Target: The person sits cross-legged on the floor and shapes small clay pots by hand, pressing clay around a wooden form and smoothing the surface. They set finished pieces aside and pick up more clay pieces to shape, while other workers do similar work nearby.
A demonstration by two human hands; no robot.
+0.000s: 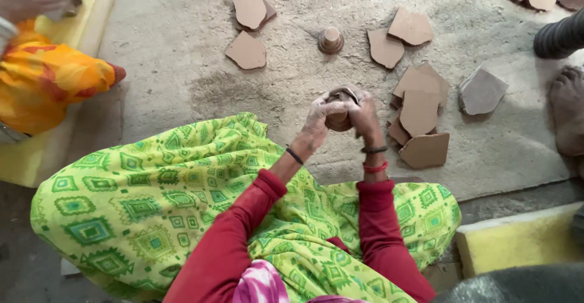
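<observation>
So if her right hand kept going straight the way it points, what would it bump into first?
The right hand points up the picture, cupping a clay piece. Straight on lies bare ground, then probably the flat clay shard, though depth is unclear.

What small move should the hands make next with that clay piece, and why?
Probably keep pinching and turning the small clay pot. Both the left hand and the right hand cup it above the ground, fingers on its rim, so it looks unfinished. One shaped clay piece already stands among the flat clay slabs.
</observation>
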